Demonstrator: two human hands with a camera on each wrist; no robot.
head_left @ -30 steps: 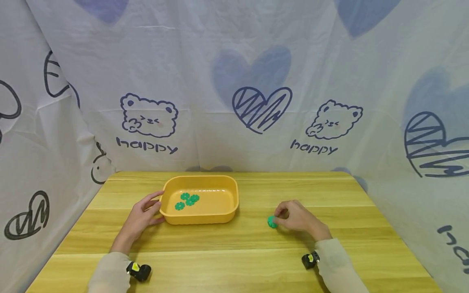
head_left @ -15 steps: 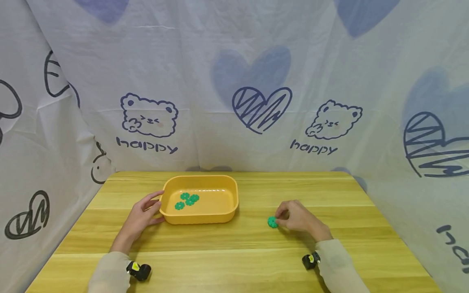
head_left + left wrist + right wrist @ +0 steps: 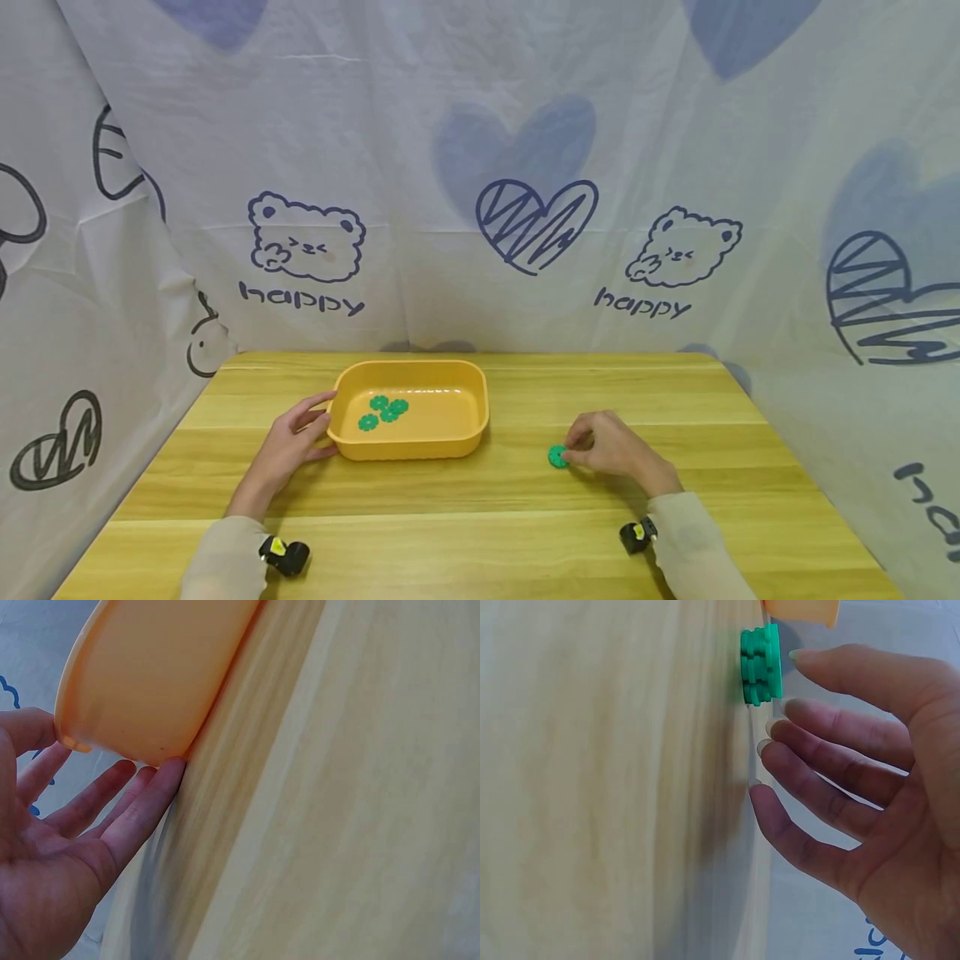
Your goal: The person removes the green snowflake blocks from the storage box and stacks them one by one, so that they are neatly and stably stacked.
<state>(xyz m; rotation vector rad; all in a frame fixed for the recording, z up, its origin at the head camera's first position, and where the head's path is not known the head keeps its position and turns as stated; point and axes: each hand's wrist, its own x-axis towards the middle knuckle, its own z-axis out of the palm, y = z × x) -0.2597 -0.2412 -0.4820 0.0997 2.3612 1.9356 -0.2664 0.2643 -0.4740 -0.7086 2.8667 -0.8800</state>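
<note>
We see a yellow tub [image 3: 412,448] on the wooden counter [image 3: 450,533], with four green discs [image 3: 389,414] lying inside toward its left end; three are bunched together and one sits just beside them, nearer the front. The left hand [image 3: 288,442] is at the tub's left end, its grip spread, fingertips touching the rim and the wall low down.

Right of the tub and well apart from it, we find a stack [image 3: 556,456] of green discs lying flat on the counter. The right hand [image 3: 611,446] is just beside it: from the right wrist we see its grip spread, fingers loosely bent, with a gap between thumb and stack, so it pinches nothing. Both arms wear pale sleeves [image 3: 225,562] and small black devices [image 3: 285,556]. Behind the counter we see a white cloth [image 3: 420,108] printed with hearts, bear faces and "happy".
</note>
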